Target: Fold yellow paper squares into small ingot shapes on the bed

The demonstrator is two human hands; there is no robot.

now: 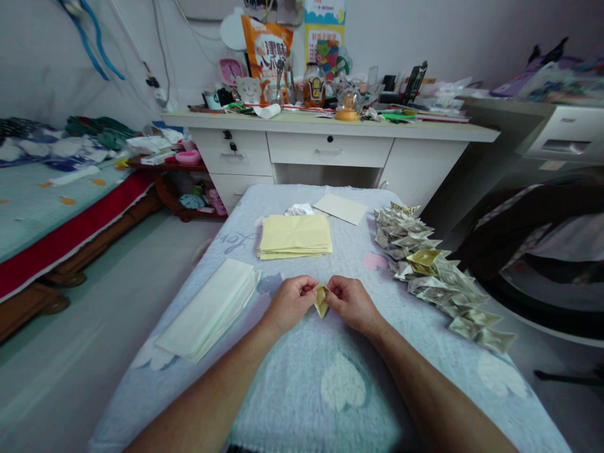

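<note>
Between my fingertips is a small piece of folded yellow paper (321, 301), held above the cloth-covered table. My left hand (293, 302) pinches its left edge, and my right hand (353, 302) pinches the right edge. Just beyond the hands lies a stack of yellow paper sheets (296, 236). A pile of long pale green-white paper (210, 308) rests to the left of my left arm. Off to the right, rows of folded paper shapes (438, 286) with pointed ends are lined up close together, and one yellow folded shape (423, 261) sits on top of them.
A pale card (340, 208) and a crumpled white tissue (300, 209) lie at the table's far end. The light-blue patterned cloth (302, 390) covers the table. Behind stands a white desk (330, 148) crowded with items. A bed (61, 214) is left; a washing machine (566, 135) stands right.
</note>
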